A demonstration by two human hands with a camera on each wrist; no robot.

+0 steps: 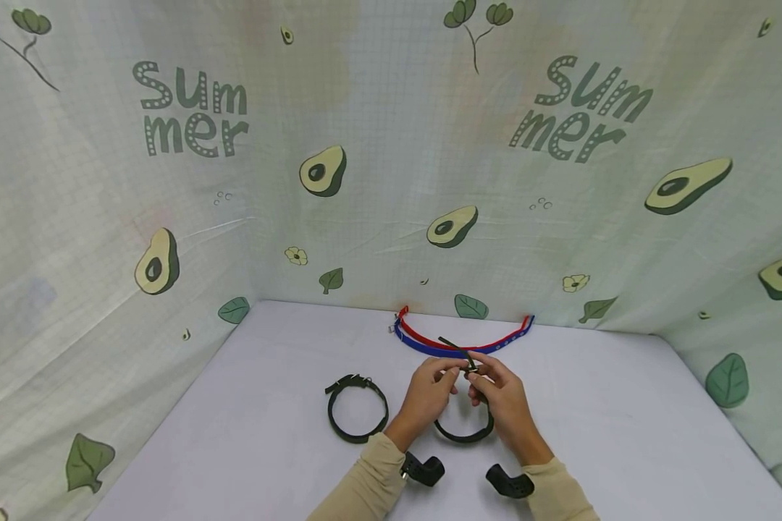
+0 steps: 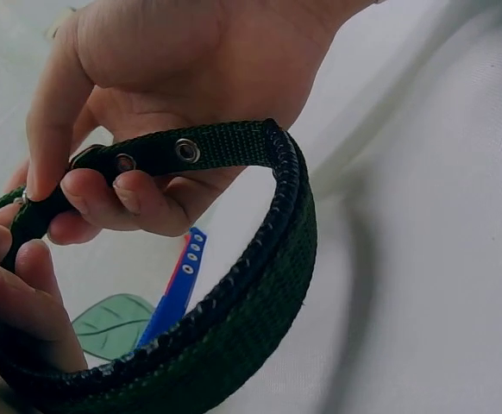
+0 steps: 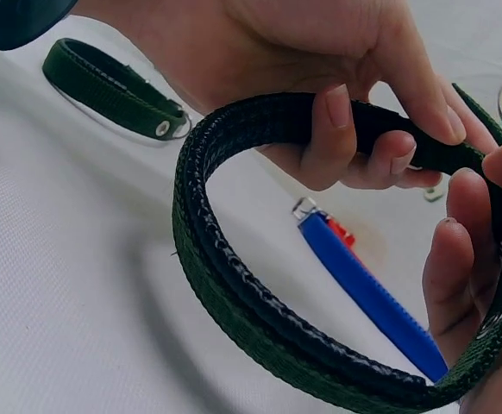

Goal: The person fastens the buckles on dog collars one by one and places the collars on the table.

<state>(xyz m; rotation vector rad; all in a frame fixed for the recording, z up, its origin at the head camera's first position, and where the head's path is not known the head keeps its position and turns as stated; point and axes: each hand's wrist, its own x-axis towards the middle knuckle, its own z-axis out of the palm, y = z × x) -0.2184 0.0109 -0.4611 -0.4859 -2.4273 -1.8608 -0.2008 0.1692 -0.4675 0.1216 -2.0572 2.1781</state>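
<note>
A dark green pet collar is held up in a loop over the table, its padded inner edge stitched. My left hand pinches it near the buckle from the left; my right hand grips the strap from the right. A free strap end sticks out beyond the fingertips. In the left wrist view, metal eyelets show on the collar beside the right hand's fingers. The right wrist view shows the left hand's fingers curled round the collar. Fingers largely hide the buckle.
Another dark green collar lies looped on the white table, left of my hands. Behind them lie a blue collar and a red collar, side by side. A patterned cloth hangs at the back.
</note>
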